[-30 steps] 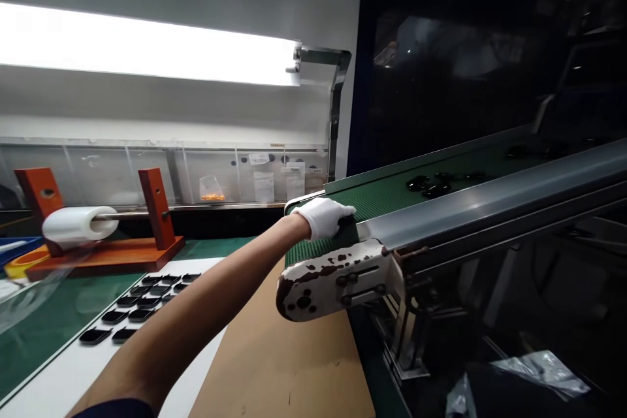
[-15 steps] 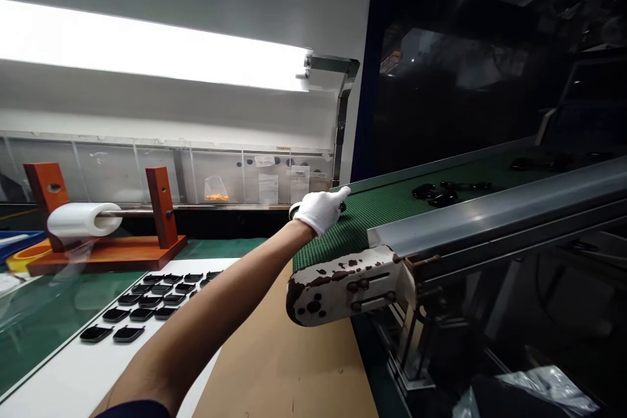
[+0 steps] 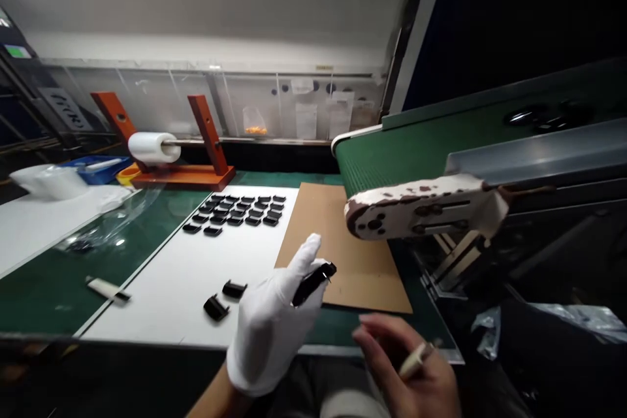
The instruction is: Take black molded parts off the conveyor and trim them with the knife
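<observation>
A white-gloved left hand point(image 3: 272, 333) grasps one small black plastic part point(image 3: 313, 282) between thumb and fingers point(image 3: 307, 255), above the near table point(image 3: 49, 287) edge. The bare right hand point(image 3: 409, 366) pinches one pale slim tool point(image 3: 414, 358), blurred. Two loose black parts point(image 3: 224, 299) lie on the white sheet point(image 3: 171, 294) just left of the glove. Farther back, roughly twenty black parts point(image 3: 235, 212) sit in rows. One conveyor belt point(image 3: 392, 157) stands at right.
</observation>
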A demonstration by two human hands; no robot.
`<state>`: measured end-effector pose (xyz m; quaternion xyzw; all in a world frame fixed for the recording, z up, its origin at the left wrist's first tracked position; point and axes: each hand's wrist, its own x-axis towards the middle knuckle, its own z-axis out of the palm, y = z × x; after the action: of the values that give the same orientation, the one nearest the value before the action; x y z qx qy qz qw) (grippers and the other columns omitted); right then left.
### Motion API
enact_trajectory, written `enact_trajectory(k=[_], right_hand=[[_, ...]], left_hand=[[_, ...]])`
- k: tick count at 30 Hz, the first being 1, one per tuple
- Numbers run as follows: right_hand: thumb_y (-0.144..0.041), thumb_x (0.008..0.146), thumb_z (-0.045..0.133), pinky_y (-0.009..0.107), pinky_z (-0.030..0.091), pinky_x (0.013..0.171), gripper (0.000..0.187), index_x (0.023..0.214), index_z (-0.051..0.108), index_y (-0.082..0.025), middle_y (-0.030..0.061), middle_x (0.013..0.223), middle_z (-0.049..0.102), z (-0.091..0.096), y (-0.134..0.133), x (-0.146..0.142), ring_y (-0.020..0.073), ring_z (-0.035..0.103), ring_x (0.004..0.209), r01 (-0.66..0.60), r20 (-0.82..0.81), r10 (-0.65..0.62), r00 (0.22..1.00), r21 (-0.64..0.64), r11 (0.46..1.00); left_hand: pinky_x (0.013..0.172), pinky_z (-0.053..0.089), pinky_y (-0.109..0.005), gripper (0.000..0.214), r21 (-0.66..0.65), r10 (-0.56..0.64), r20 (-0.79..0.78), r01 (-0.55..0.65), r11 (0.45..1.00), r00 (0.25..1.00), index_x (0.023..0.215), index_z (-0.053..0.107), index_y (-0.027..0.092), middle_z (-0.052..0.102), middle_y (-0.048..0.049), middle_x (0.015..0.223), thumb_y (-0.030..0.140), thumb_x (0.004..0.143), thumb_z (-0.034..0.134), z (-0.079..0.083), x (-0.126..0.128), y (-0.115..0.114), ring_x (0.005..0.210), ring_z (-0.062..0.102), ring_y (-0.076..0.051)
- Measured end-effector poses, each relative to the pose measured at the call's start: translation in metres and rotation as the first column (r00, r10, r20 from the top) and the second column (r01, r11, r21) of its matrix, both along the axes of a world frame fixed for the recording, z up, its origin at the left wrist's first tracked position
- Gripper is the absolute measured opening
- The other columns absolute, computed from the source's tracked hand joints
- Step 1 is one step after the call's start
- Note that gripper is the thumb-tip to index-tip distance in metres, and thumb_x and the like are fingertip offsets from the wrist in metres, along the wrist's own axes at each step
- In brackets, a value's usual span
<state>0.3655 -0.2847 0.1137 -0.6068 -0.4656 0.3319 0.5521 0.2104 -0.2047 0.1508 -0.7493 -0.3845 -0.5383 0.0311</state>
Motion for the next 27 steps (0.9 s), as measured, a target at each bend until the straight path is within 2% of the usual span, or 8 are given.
enact_trajectory(k=[3,5,12,16,18,22,25,27], right_hand=[[-0.032,0.077,0.068,0.021,0.043,0.045,0.017,0.093,0.069,-0.025,0.0000,0.074,0.069,0.000,0.015,-0.020,0.0102,0.052,0.049,-0.064,0.110,0.039,0.993,0.236,0.970],[-0.027,0.077,0.068,0.020,0.042,0.043,0.015,0.092,0.069,-0.025,-0.0011,0.069,0.068,-0.003,0.019,-0.030,0.0087,0.048,0.045,-0.075,0.130,0.042,0.991,0.261,0.962],[-0.032,0.075,0.069,0.019,0.041,0.044,0.012,0.084,0.070,-0.024,-0.0035,0.060,0.064,-0.012,0.007,-0.039,0.0087,0.048,0.044,0.020,-0.044,-0.014,0.999,0.140,0.990],[-0.032,0.071,0.071,0.021,0.048,0.056,0.012,0.079,0.072,-0.023,-0.0009,0.064,0.068,-0.024,0.004,-0.031,0.0138,0.061,0.060,0.134,-0.022,-0.132,0.991,0.121,0.984],[-0.030,0.066,0.077,0.021,0.050,0.059,0.017,0.080,0.073,-0.021,0.0015,0.069,0.071,-0.030,0.005,-0.025,0.0158,0.064,0.065,0.150,-0.139,-0.138,0.981,0.082,0.985],[-0.032,0.058,0.083,0.013,0.037,0.039,0.023,0.071,0.069,-0.019,-0.0048,0.047,0.056,-0.031,0.010,-0.016,0.0049,0.044,0.041,0.148,-0.655,-0.130,0.745,-0.028,0.989],[-0.038,0.056,0.083,0.013,0.021,0.031,0.028,0.067,0.067,-0.019,-0.0125,0.035,0.031,-0.024,0.011,-0.010,0.0007,0.018,0.031,0.055,-0.767,-0.081,0.636,-0.059,0.997],[-0.039,0.052,0.084,0.013,0.020,0.030,0.030,0.065,0.067,-0.018,-0.0129,0.034,0.029,-0.021,0.010,-0.008,0.0001,0.015,0.031,-0.007,-0.807,-0.064,0.587,-0.084,0.996]], left_hand=[[0.076,0.057,-0.020,0.058,-0.174,-0.008,0.065,0.020,0.984,0.998,0.136,0.044,0.030,0.074,0.0023,0.097,0.017,0.083,0.065,-0.025,-0.004,-0.028,0.076,0.071,-0.012],[0.078,0.057,-0.020,0.061,-0.238,-0.006,0.122,0.035,0.971,0.992,0.138,0.042,0.032,0.072,0.0026,0.105,0.014,0.084,0.063,-0.035,-0.004,-0.039,0.079,0.071,-0.012],[0.079,0.059,-0.022,0.062,-0.271,0.000,0.216,0.060,0.961,0.976,0.137,0.043,0.032,0.068,0.0001,0.117,0.013,0.082,0.064,-0.044,0.008,-0.047,0.081,0.072,-0.015],[0.080,0.060,-0.021,0.064,-0.313,-0.018,0.190,0.078,0.947,0.982,0.139,0.039,0.031,0.068,-0.0006,0.116,0.018,0.082,0.065,-0.038,0.021,-0.051,0.085,0.072,-0.015],[0.079,0.059,-0.018,0.067,-0.343,-0.063,0.159,0.116,0.932,0.985,0.141,0.035,0.030,0.067,-0.0022,0.118,0.022,0.082,0.066,-0.035,0.023,-0.053,0.088,0.071,-0.015],[0.092,0.055,-0.027,0.083,-0.375,-0.168,0.068,0.182,0.909,0.983,0.146,0.025,0.028,0.062,-0.0077,0.126,0.038,0.077,0.071,-0.028,0.007,-0.054,0.105,0.066,-0.021],[0.102,0.047,-0.039,0.093,-0.394,-0.239,0.066,0.245,0.886,0.969,0.147,0.021,0.032,0.054,-0.0102,0.135,0.046,0.072,0.074,-0.021,-0.012,-0.048,0.119,0.056,-0.028],[0.100,0.048,-0.041,0.102,-0.432,-0.300,0.047,0.290,0.854,0.953,0.146,0.023,0.032,0.054,-0.0117,0.135,0.049,0.062,0.079,-0.018,-0.018,-0.044,0.120,0.055,-0.032]])
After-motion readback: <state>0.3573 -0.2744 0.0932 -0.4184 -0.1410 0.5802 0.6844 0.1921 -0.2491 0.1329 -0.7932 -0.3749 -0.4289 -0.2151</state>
